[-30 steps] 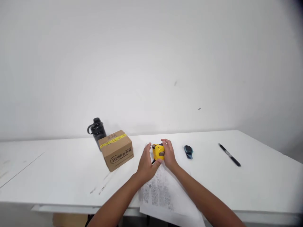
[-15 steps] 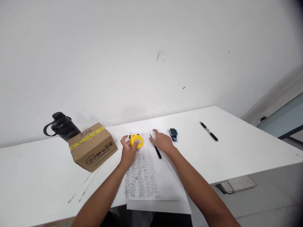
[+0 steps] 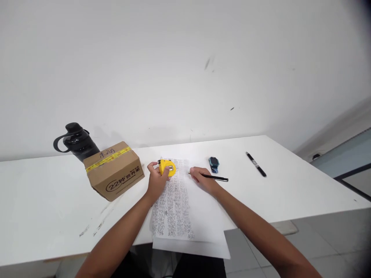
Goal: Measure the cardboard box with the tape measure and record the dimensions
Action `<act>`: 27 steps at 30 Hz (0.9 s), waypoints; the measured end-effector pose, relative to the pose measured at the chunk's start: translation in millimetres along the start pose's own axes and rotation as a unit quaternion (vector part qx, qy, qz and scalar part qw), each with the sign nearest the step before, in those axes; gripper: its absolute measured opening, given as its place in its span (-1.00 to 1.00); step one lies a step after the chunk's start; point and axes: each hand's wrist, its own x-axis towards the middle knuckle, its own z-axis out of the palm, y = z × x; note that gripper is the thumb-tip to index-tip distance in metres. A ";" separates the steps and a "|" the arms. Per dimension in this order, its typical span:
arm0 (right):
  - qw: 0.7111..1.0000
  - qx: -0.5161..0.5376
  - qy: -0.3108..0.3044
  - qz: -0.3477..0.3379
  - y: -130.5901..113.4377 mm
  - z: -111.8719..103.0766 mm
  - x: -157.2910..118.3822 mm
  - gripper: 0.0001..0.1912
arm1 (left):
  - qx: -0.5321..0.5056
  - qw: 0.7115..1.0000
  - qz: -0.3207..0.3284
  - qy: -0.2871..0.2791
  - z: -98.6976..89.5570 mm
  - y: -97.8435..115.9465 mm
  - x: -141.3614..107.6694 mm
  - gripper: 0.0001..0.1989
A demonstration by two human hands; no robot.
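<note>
Both hands are occupied: tape measure in the left, pen in the right, the sheet partly covered

The left hand point(image 3: 157, 183) is closed around the yellow tape measure point(image 3: 168, 168), with the thumb pressed on its face. The tape measure is at the upper left part of the paper point(image 3: 207, 216); whether it rests on the sheet or is a little lifted, I cannot tell. No drawn-out blade is visible. The right hand point(image 3: 202, 178), which is apart from the left one, grips a black pen point(image 3: 215, 178) between its fingers, in a writing manner. The tip points toward the sheet, but contact with it is too small to be certain.

About the progress, I can judge only from the paper. Dense dark marks fill its left part in several columns, so much seems done there. The strip on the right side is mostly white, so this area appears unused. Both tools are in hand, and I would judge that the work is in the middle, not finished.

Further out, a small watch-like device point(image 3: 213, 162) lies beyond the right hand, and a second pen point(image 3: 256, 164) lies farther to the right, untouched. To the left stands a cardboard box point(image 3: 116, 170) with yellow strip, and behind it a dark bottle point(image 3: 79, 143). All these are on the white table point(image 3: 43, 204).
</note>
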 end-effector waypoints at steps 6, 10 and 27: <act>0.998 -0.054 0.030 0.016 11.1 10.2 2.2 -0.58 | 0.017 1.000 0.005 -0.016 -1.8 -2.6 0.2 -0.50; 0.993 -0.076 0.061 0.061 8.6 11.8 3.7 -0.56 | 0.018 0.999 0.015 -0.026 -2.5 -3.4 0.1 -0.50; 0.994 -0.093 0.038 0.044 9.9 13.9 -0.8 -0.61 | 0.044 0.998 0.033 -0.024 -3.9 5.2 -4.9 -0.45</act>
